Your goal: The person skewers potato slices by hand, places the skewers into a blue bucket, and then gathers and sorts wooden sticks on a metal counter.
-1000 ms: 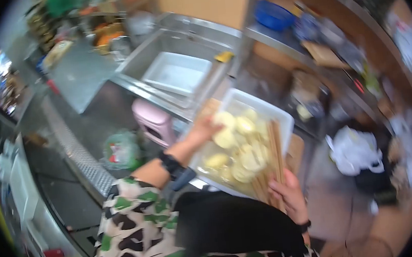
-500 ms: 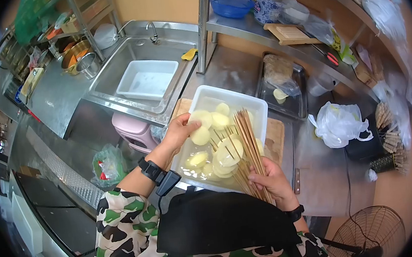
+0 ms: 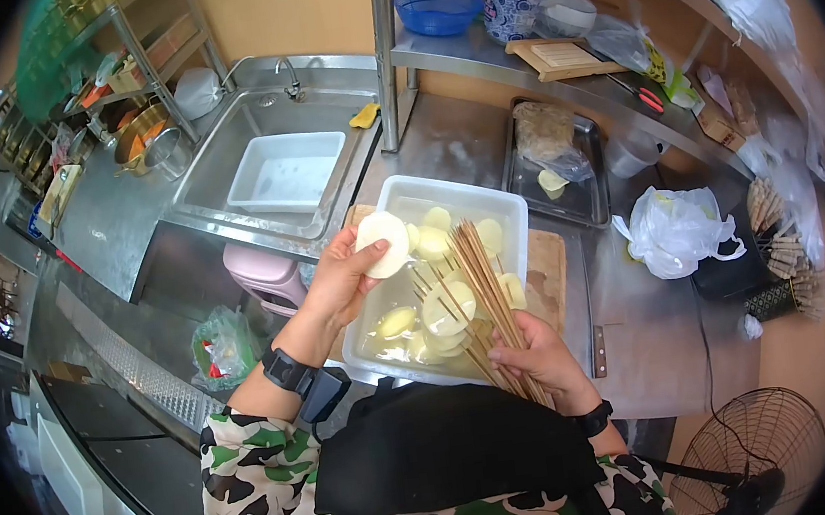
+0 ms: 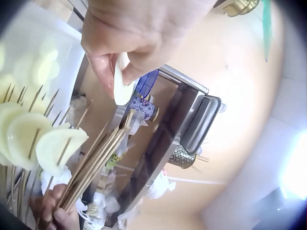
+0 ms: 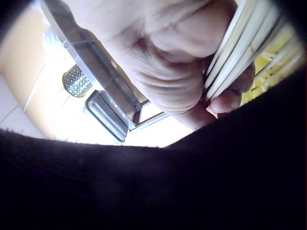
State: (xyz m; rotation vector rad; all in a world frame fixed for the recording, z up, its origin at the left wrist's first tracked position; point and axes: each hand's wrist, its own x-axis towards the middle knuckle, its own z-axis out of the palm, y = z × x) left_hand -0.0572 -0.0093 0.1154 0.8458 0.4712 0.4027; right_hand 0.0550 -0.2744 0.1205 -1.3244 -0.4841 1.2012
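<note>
My left hand [image 3: 336, 278] pinches a round, pale potato slice [image 3: 384, 243] between thumb and fingers, over the left rim of a white plastic tub [image 3: 446, 192]. In the left wrist view this slice [image 4: 123, 81] shows edge-on. My right hand [image 3: 544, 364] grips a bundle of thin wooden skewers [image 3: 488, 285] at the tub's near right side, points upward. Several skewers fan out to the left with potato slices threaded on them [image 4: 60, 149]. More potato slices [image 3: 397, 321] lie in water in the tub. The right wrist view shows the skewers [image 5: 244, 43] in the curled fingers.
The tub stands on a wooden board [image 3: 550, 283], with a knife handle [image 3: 599, 350] beside it. Behind are a sink [image 3: 205, 194] holding a white basin [image 3: 291, 198], and a dark tray [image 3: 523, 191] with a bagged item. A white plastic bag [image 3: 680, 234] and a fan [image 3: 755, 453] are right.
My left hand reached among the slices in the tub, then drew one up and leftward, its flat face now toward the head camera. My right hand keeps its grip on the skewers.
</note>
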